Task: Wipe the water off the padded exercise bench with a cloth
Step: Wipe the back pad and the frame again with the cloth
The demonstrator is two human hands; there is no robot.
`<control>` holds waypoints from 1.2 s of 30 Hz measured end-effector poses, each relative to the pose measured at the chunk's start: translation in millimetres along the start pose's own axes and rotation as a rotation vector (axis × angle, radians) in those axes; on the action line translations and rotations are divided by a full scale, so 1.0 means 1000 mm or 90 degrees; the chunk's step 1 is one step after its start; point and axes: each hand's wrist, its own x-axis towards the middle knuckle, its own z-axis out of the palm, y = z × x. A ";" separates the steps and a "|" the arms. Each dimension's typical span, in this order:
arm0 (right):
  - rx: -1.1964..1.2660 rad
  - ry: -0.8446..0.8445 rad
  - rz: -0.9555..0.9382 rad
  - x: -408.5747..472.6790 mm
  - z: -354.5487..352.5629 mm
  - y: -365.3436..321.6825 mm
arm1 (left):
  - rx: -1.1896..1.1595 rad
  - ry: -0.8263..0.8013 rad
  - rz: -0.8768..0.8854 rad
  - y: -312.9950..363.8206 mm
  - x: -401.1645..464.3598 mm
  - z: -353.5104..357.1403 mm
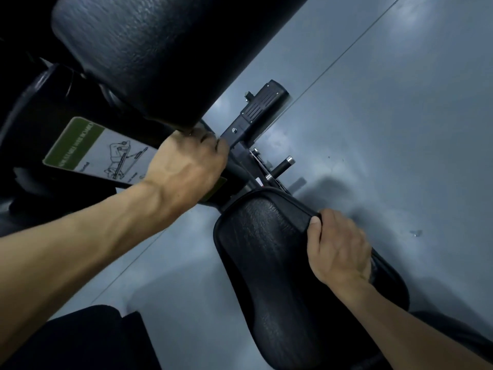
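Both hands grip the bench — cloth apparently hidden.

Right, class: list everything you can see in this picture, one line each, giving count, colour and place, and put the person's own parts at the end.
back pad: one, black, upper left, textured.
seat pad: one, black, lower centre.
bench frame: one, black metal, centre, between the two pads.
adjustment pin: one, black with silver ends, sticking out right of the frame.
instruction label: one, green and white with a line drawing, on the frame at left.
floor: grey, with a seam line, right and below.
cloth: none visible.
left hand: one, curled on the frame under the back pad's edge.
right hand: one, gripping the seat pad's right edge.
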 end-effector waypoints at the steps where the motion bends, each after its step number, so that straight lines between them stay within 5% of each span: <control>1: 0.000 -0.001 -0.001 0.001 0.001 0.001 | -0.003 -0.008 -0.013 0.007 0.013 -0.001; 7: 0.003 -0.008 0.002 0.000 0.002 0.001 | -0.032 -0.089 0.143 0.049 0.038 0.024; 11: -0.001 -0.038 0.000 0.000 0.001 0.003 | -0.076 -0.142 -0.021 0.034 0.059 0.014; 15: -0.003 -0.044 0.008 0.001 -0.001 0.001 | -0.177 -0.185 0.019 0.055 0.053 0.022; 19: -0.006 -0.063 0.002 0.001 -0.002 0.002 | -0.412 -0.196 -0.089 0.071 0.054 0.029; 22: -0.018 -0.093 -0.003 0.002 -0.003 0.001 | -0.654 -0.116 -0.188 0.099 0.028 0.040; 25: -0.001 -0.104 -0.013 0.001 -0.006 0.004 | -0.723 0.049 -0.272 0.125 -0.003 0.040; 29: 0.038 -0.157 -0.027 -0.002 -0.019 0.007 | -0.710 0.177 -0.175 0.151 -0.017 0.030; 33: 0.311 -0.140 -0.045 -0.009 -0.044 0.034 | -0.735 0.136 -0.044 0.208 -0.037 -0.003; 36: 0.268 -0.175 -0.021 -0.033 -0.056 0.103 | -0.729 0.138 0.072 0.225 -0.049 -0.012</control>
